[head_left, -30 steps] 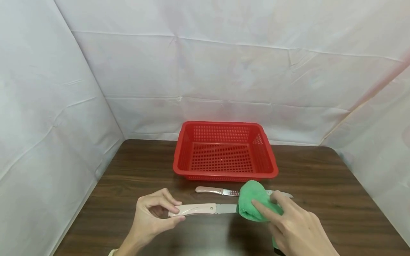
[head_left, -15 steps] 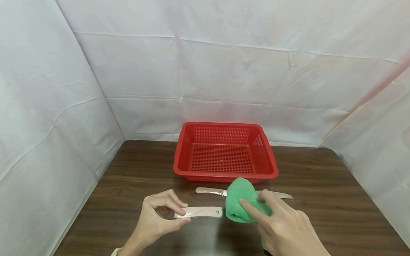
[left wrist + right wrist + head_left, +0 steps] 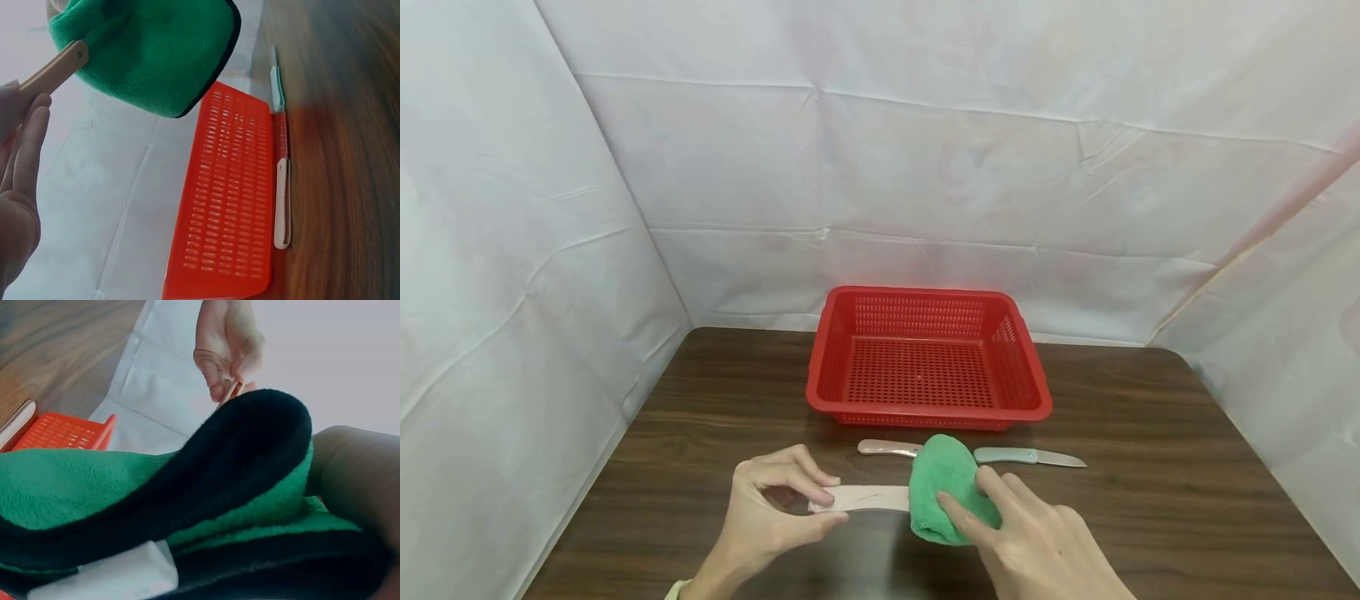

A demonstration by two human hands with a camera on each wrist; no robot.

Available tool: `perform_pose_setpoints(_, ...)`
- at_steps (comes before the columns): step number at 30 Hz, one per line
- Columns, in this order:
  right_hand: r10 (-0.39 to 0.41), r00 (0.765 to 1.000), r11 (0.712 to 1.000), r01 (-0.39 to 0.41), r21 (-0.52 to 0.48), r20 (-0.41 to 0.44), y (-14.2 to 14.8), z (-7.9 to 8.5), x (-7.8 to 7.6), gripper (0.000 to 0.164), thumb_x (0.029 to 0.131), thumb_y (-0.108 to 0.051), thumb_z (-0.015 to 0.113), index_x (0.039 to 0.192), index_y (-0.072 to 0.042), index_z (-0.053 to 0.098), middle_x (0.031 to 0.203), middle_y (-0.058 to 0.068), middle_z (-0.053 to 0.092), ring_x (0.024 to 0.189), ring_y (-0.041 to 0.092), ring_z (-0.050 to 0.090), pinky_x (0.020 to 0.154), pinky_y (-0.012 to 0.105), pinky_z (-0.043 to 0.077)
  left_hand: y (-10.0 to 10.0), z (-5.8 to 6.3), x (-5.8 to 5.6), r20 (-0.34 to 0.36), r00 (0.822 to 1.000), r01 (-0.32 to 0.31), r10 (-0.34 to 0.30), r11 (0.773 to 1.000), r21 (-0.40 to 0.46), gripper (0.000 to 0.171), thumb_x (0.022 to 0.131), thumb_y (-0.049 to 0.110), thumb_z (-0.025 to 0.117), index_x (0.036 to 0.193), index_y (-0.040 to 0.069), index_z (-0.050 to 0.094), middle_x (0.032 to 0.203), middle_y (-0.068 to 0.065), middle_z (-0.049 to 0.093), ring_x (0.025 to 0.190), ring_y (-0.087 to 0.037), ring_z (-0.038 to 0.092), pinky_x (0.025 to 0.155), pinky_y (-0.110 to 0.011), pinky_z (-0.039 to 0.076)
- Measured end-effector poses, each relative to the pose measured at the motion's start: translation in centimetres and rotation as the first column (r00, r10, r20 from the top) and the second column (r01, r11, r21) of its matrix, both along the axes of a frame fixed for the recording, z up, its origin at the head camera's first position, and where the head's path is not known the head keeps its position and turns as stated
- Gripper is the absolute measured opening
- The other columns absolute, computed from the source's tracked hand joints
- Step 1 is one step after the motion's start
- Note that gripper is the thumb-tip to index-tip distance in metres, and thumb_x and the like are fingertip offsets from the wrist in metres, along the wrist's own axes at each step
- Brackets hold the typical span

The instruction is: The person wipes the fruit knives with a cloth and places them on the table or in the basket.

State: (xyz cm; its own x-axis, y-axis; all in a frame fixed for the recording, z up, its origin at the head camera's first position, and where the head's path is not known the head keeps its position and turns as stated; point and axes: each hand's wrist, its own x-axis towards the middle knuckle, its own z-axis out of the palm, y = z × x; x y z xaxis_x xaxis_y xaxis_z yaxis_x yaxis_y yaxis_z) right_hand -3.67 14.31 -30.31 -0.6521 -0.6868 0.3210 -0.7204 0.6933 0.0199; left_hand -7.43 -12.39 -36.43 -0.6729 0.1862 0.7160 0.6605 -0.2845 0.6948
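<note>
My left hand (image 3: 775, 508) pinches the end of a knife's pale pink handle (image 3: 872, 497), thumb below and fingers above, holding it level over the table. A green cloth (image 3: 946, 487) with a black edge is folded round the blade, which it hides. The right hand (image 3: 1030, 529) grips this cloth, its index finger lying along it. In the left wrist view the knife handle (image 3: 59, 65) runs into the cloth (image 3: 156, 50), whose loose part hangs down. The right wrist view shows the cloth's black hem (image 3: 206, 469) and a white tag (image 3: 112, 575).
Behind the hands stands a red plastic basket (image 3: 1042, 400), with nothing in it. Before it lie a pink-handled knife (image 3: 887, 447), partly hidden by the cloth, and a knife with a light blue handle (image 3: 1006, 455). White sheeting (image 3: 925, 167) rises behind the dark wooden table (image 3: 1150, 483).
My right hand has slid the cloth left along the blade up to the handle, covering the blade. The left hand moved slightly right, then stayed. The blue-handled knife is now uncovered.
</note>
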Motion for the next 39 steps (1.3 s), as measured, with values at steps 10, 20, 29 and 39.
perform_pose_setpoints(10, 0.002, 0.998, 0.999, -0.004, -0.038, -0.059, 1.7, -1.0, -0.2, 0.038, 0.085, -0.029, 0.032, 0.108, -0.023, 0.062, 0.096, 0.007, 0.049, 0.066, 0.011, 0.042, 0.034, 0.007, 0.021, -1.0, -0.2, 0.2, 0.010, 1.000, -0.030, 0.030, 0.999, 0.027, 0.035, 0.046, -0.028, 0.069, 0.068, -0.001, 0.064, 0.069, -0.012, 0.059, 0.067, -0.021, 0.060, 0.042, -0.024, 0.047)
perform_pose_setpoints(20, -0.012, 0.996, 1.000, 0.010, -0.028, -0.083, 2.5, -1.2, -0.3, 0.040, 0.083, -0.021, 0.030, 0.106, -0.023, 0.063, 0.095, 0.007, 0.049, 0.063, 0.008, 0.040, 0.034, 0.005, 0.017, -1.5, -0.9, 0.3, 0.029, 0.999, -0.017, 0.016, 1.000, 0.020, 0.035, 0.047, -0.029, 0.068, 0.070, -0.002, 0.064, 0.072, -0.013, 0.059, 0.069, -0.020, 0.060, 0.043, -0.024, 0.049)
perform_pose_setpoints(29, -0.079, 0.995, 0.996, 0.076, -0.037, -0.059, 2.8, -0.7, 0.1, 0.032, 0.084, -0.027, 0.039, 0.107, -0.028, 0.062, 0.094, 0.004, 0.049, 0.064, 0.009, 0.042, 0.034, 0.007, 0.020, -1.5, -0.8, 0.3, 0.023, 1.000, -0.010, 0.010, 1.000, -0.011, 0.034, 0.049, -0.027, 0.068, 0.072, -0.002, 0.064, 0.073, -0.014, 0.059, 0.069, -0.021, 0.060, 0.046, -0.026, 0.051)
perform_pose_setpoints(39, -0.102, 0.985, 0.989, 0.086, -0.116, -0.142, 2.4, 0.3, 0.0, 0.050, 0.088, -0.032, 0.016, 0.105, -0.028, 0.063, 0.091, 0.004, 0.052, 0.061, 0.008, 0.044, 0.035, 0.008, 0.020, -1.4, -1.3, 0.0, 0.022, 1.000, -0.001, 0.002, 0.999, -0.043, 0.031, 0.051, -0.023, 0.071, 0.072, 0.000, 0.066, 0.074, -0.013, 0.059, 0.068, -0.021, 0.058, 0.046, -0.027, 0.051)
